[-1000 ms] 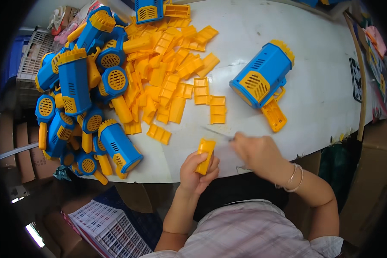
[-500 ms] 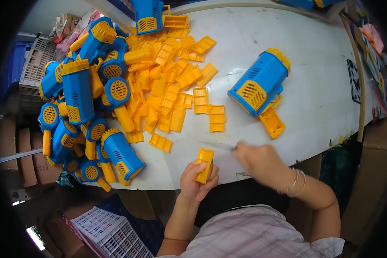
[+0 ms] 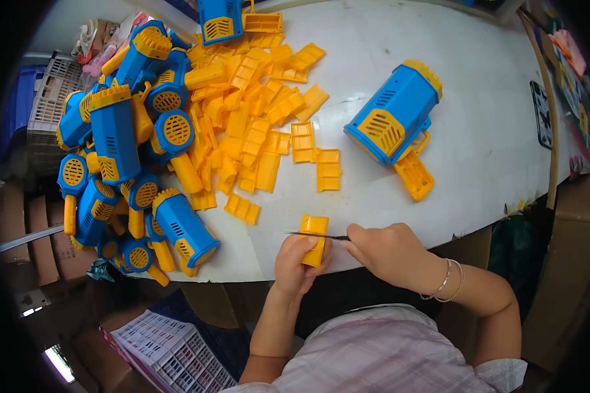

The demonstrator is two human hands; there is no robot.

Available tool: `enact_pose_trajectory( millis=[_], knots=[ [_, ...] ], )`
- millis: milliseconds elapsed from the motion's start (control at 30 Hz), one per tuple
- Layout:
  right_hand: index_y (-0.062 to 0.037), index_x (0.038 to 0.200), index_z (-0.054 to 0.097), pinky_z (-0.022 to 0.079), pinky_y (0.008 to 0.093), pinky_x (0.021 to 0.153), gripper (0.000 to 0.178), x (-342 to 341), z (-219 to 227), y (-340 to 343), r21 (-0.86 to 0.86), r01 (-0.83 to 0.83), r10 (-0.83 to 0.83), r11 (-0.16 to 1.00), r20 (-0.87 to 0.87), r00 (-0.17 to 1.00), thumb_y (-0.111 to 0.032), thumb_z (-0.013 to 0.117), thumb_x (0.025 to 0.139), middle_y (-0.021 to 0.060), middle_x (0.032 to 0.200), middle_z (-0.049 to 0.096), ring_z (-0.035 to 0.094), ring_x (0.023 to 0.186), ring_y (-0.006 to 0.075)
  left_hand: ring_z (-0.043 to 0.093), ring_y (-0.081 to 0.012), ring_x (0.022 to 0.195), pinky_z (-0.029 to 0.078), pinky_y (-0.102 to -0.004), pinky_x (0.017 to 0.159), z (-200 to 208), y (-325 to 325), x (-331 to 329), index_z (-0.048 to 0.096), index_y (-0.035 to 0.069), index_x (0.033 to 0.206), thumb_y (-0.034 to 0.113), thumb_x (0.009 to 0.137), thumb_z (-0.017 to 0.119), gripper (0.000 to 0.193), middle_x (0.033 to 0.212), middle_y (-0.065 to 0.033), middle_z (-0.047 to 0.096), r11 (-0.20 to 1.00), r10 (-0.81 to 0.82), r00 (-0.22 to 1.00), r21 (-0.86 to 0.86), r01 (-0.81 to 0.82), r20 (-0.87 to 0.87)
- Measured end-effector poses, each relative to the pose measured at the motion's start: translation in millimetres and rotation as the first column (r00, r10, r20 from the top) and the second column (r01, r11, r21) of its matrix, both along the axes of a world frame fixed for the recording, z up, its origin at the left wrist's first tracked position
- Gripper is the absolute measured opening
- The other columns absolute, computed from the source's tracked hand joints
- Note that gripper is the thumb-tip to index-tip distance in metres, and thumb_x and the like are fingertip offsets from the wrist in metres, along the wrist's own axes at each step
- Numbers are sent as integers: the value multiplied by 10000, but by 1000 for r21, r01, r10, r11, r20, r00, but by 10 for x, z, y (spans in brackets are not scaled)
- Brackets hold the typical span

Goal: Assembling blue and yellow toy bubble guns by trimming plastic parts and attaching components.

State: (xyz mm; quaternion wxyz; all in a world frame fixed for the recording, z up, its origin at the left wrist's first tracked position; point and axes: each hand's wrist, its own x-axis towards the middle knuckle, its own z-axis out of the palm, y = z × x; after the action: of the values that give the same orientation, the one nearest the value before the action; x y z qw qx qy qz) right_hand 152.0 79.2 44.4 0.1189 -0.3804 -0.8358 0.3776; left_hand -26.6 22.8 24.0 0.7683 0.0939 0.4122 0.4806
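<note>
One yellow piece (image 3: pixel 315 249) is sitting clamped in the left hand (image 3: pixel 294 266) over the desk (image 3: pixel 485 131), the right hand (image 3: pixel 392 254) gripping a blade (image 3: pixel 333 236) across it. Overpressing would be risking a slip and cut.

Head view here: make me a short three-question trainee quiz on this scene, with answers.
1. What is the left grip holding?
2. True or false: the right grip is empty.
3. Where is the pile of loose yellow pieces from the lone blue-and-yellow toy? A) to its left; B) to its right.

Key: 1. A yellow plastic piece. 2. False; it holds a thin-bladed tool. 3. A.
</note>
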Motion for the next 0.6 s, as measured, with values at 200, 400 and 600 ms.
enact_pose_trajectory(
  millis=[200,400,600],
  knots=[
    [-67,742,452,420,381,410,202,60,-24,37,4,28,-28,1000,-6,1000,-220,526,852,132,527,507,537,475,309,259,-77,377,201,-212,346,21,-38,47,418,14,766,218,858,421,224,548,-35,344,1000,-1,1000,8,1,7],
    [-68,742,442,414,379,406,206,100,12,45,37,10,-9,999,-8,1000,-221,529,850,106,507,493,525,463,301,214,-73,357,185,-196,312,64,0,82,400,42,641,210,845,451,269,499,-16,297,997,35,999,-67,-38,-40],
    [-65,740,449,406,384,403,204,132,-81,106,13,176,-177,984,42,983,-212,549,839,124,498,499,536,464,306,257,-76,358,202,-206,345,-1,31,38,414,17,737,218,850,436,231,528,-34,340,999,-22,999,-34,24,43]
  ],
)
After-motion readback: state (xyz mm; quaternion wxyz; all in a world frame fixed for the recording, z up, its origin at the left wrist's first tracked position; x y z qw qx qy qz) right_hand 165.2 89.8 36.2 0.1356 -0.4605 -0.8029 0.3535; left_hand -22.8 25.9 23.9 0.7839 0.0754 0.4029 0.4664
